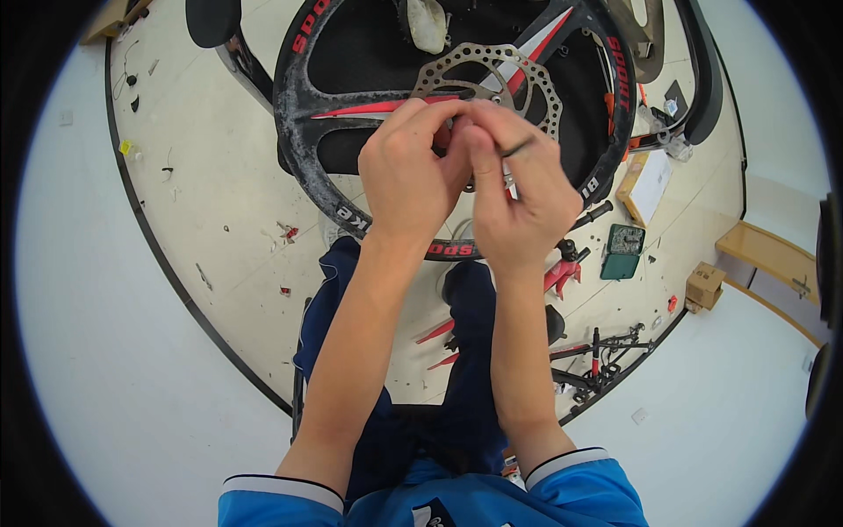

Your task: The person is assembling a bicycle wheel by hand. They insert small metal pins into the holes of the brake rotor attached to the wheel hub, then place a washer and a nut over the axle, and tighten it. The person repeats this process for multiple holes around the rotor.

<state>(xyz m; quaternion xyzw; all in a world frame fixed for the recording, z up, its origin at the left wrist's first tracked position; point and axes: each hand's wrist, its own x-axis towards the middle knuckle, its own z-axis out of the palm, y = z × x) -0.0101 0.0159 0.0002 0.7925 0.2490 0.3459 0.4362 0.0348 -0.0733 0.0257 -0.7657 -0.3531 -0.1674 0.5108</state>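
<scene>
A black bicycle wheel with broad spokes marked red and white lies flat on a black chair. At its middle sits a silver disc brake rotor with holes round its rim. Above the hub, my left hand and my right hand meet, their fingers curled and fingertips pinched together. Whatever they hold is hidden between the fingers. Across a finger of my right hand runs a short dark band; I cannot tell whether it is worn or held. The hands cover much of the hub and part of the rotor.
Chair armrests flank the wheel. A whitish lump rests at its far side. To the right on the floor are an open green case, a flat carton, a brown box and a black bicycle frame. Small scraps lie scattered left.
</scene>
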